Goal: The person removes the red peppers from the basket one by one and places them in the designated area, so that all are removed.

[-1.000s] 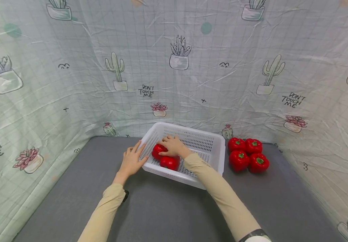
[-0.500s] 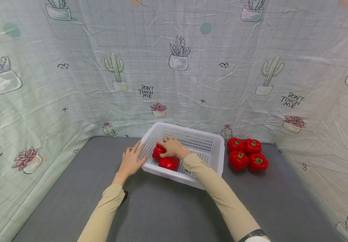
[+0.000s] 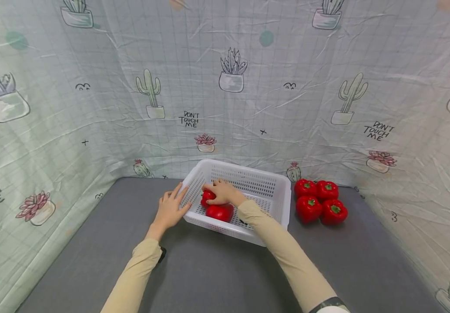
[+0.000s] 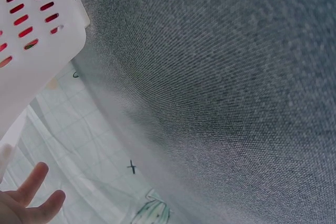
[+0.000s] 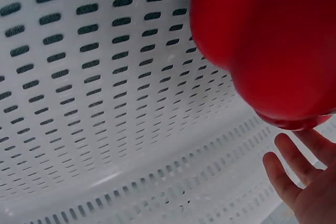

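A white perforated plastic basket sits at an angle on the table with two red bell peppers at its left end. My right hand reaches inside and grips the farther bell pepper, thumb on its near side. The nearer bell pepper lies on its side below that hand. In the right wrist view a large red pepper surface stands close to my fingers. My left hand rests on the basket's left rim, its fingers spread and fairly straight.
Several red bell peppers stand close together, stems up, on the dark grey table to the right of the basket. A curtain printed with cactus plants encloses the back and sides.
The gripped bell pepper has turned and shifted slightly to the right, its green stem now facing differently. My right hand moved a little with it. My left hand stays on the rim.
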{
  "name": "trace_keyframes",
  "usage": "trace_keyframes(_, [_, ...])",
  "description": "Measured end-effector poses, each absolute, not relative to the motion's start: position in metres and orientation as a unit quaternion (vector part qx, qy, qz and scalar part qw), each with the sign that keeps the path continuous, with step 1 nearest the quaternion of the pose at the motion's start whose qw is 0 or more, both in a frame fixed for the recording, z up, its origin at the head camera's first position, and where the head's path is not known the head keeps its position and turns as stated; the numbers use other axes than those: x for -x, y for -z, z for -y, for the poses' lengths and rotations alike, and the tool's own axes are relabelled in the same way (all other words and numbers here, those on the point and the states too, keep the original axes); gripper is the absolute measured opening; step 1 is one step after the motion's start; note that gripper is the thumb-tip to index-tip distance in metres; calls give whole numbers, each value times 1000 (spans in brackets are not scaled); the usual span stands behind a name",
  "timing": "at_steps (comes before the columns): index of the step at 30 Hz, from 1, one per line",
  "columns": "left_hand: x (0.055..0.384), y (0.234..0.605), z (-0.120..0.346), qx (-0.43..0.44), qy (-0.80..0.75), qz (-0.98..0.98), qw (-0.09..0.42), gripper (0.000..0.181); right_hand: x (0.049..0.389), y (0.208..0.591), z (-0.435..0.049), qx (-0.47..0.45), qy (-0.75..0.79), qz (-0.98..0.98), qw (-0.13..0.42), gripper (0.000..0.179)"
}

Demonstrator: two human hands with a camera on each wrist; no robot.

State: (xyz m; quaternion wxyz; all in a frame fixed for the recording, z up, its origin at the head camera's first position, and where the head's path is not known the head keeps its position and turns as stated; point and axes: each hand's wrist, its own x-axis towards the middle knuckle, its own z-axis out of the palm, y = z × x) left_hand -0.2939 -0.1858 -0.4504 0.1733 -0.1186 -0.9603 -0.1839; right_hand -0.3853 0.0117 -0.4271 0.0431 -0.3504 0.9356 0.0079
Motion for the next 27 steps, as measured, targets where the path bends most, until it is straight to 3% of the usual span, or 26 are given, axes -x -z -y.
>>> trace_keyframes(27, [295,451,185,116,183,959,181,55,374,406,-28,405,11,-913,-47,47])
